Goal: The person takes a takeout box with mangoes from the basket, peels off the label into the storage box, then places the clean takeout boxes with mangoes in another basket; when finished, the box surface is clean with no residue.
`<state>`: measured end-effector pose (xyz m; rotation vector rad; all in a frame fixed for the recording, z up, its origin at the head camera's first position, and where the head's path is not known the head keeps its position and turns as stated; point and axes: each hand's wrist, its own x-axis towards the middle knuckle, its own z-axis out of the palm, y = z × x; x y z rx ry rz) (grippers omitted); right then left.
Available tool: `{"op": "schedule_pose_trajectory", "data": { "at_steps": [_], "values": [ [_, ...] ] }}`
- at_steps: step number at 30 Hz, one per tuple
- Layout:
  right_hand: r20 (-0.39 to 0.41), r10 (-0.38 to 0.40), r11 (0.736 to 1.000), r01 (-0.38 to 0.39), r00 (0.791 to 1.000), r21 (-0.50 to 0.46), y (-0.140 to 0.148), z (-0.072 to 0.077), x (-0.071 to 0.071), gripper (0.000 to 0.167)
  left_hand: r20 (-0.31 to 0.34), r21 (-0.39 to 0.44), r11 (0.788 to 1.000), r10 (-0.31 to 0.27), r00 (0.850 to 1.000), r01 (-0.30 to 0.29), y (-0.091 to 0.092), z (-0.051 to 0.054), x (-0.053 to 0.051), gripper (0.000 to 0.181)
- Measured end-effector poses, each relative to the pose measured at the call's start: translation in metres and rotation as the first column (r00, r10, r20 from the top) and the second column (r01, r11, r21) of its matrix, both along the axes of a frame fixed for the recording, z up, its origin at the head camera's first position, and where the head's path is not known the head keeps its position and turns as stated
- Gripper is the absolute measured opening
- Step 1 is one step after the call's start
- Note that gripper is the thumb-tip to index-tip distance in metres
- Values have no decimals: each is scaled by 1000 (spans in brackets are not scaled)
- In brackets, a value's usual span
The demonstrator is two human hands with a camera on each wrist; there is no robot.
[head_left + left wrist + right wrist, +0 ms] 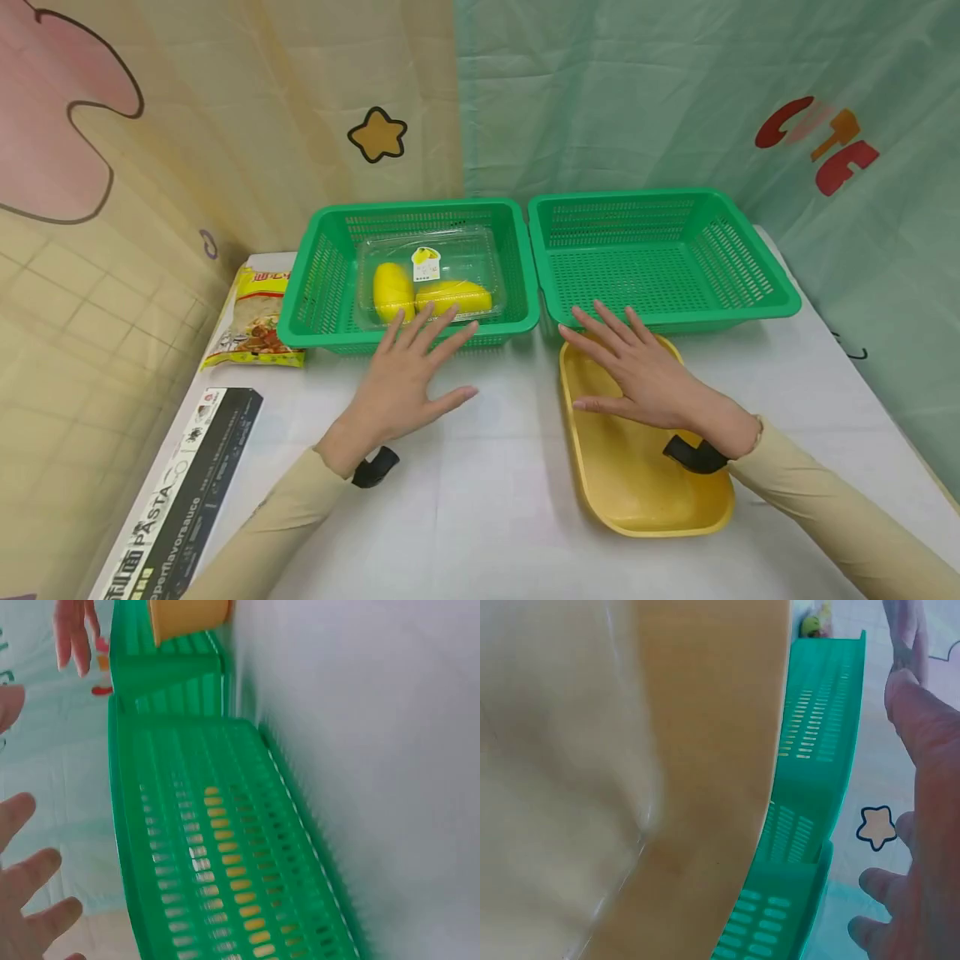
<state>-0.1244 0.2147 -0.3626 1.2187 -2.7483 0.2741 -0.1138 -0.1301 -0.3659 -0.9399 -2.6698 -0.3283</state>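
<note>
The left hand (408, 383), fingers spread wide, hovers at the front rim of a green basket (330, 339) holding boxed yellow fruit (453, 296); the right hand (645, 375), equally spread, hovers over a yellow tray (645, 492), hiding part of its far rim. White tabletop (510, 433) lies open between the hands. A pasta box (191, 492) is cut off at lower left.

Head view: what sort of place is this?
Likely a staged tabletop setup: a printed curtain hangs close behind a white-covered table, with a green basket and a box marked PASTA on it.
</note>
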Motion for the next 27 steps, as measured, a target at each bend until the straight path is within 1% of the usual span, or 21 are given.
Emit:
{"op": "schedule_pose_trajectory", "data": {
  "at_steps": [2, 3, 4, 6, 8, 10, 12, 13, 14, 16, 17, 18, 20, 23, 26, 27],
  "values": [
    [-11, 13, 999, -14, 1000, -33, 0, 0, 0, 84, -9, 86, 996, 16, 1000, -15, -7, 0, -4, 70],
    [-18, 18, 999, -19, 1000, -49, 0, 0, -1, 83, -14, 131, 991, 28, 1000, -26, -11, 1, -6, 68],
    [-25, 23, 997, -25, 999, -67, 0, 0, -1, 82, -23, 180, 983, 42, 999, -37, -16, 1, -9, 67],
    [-44, 31, 994, -35, 999, -102, 1, 0, -1, 78, -31, 281, 957, 84, 996, -72, -27, 2, -16, 61],
    [-71, 38, 990, -47, 997, -136, 1, 0, -2, 73, -27, 372, 920, 140, 990, -121, -40, 3, -23, 57],
    [-102, 47, 984, -63, 994, -167, 1, 0, -3, 66, -5, 448, 875, 209, 978, -184, -53, 5, -31, 52],
    [-133, 55, 977, -81, 990, -196, 1, 0, -5, 59, 37, 505, 821, 288, 957, -266, -68, 7, -39, 48],
    [-148, 59, 973, -90, 987, -211, 1, 1, -6, 56, 62, 524, 794, 326, 943, -308, -75, 8, -44, 47],
    [-163, 61, 970, -97, 985, -225, 1, 1, -7, 54, 89, 537, 768, 360, 929, -349, -83, 8, -48, 46],
    [-182, 59, 962, -104, 982, -252, 0, 2, -10, 50, 139, 552, 723, 411, 901, -415, -96, 9, -58, 46],
    [-189, 55, 959, -105, 980, -263, -1, 2, -11, 49, 165, 549, 706, 432, 886, -447, -102, 9, -62, 47],
    [-195, 50, 956, -103, 980, -274, -1, 2, -12, 47, 186, 543, 696, 447, 875, -471, -108, 8, -66, 48],
    [-205, 38, 950, -99, 978, -295, -3, 3, -13, 44, 237, 524, 679, 463, 854, -514, -117, 6, -72, 50],
    [-216, 17, 943, -87, 976, -320, -5, 4, -16, 40, 304, 488, 669, 472, 828, -561, -128, 1, -79, 53],
    [-206, -8, 934, -67, 979, -352, -11, 8, -20, 39, 381, 466, 657, 455, 805, -593, -135, -2, -83, 55],
    [-197, -17, 931, -56, 980, -362, -13, 10, -21, 39, 414, 462, 649, 445, 794, -604, -136, -3, -83, 56]
  ]
}}
